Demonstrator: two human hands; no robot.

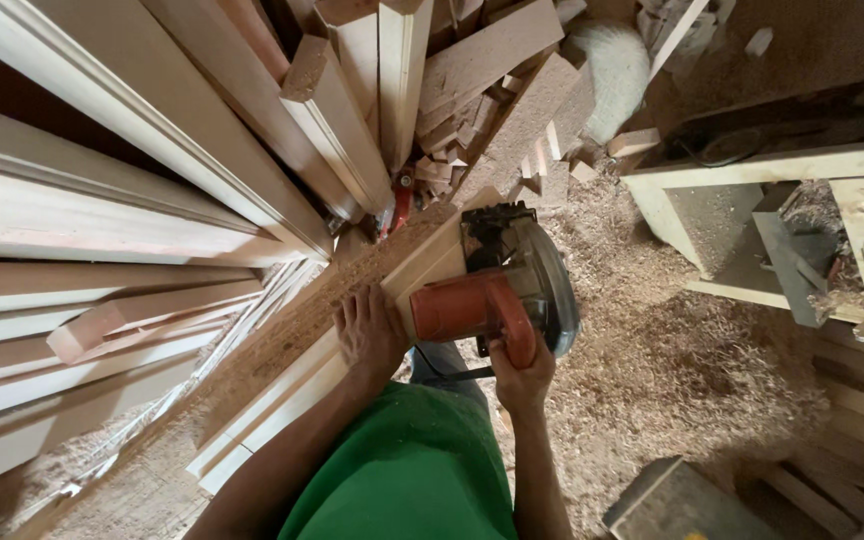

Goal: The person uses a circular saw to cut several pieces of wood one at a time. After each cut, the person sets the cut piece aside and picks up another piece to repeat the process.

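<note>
Your right hand (pixel 522 375) is clamped on the handle of the orange circular saw (pixel 497 290), which sits on the pale moulded timber length (pixel 352 345). Your left hand (pixel 370 330) lies flat, fingers spread, on that timber just beside the saw. Stacked planks (pixel 102 250) lie beyond the left grip; sawdust (pixel 672 370), probably on the floor, spreads past the right.
</note>
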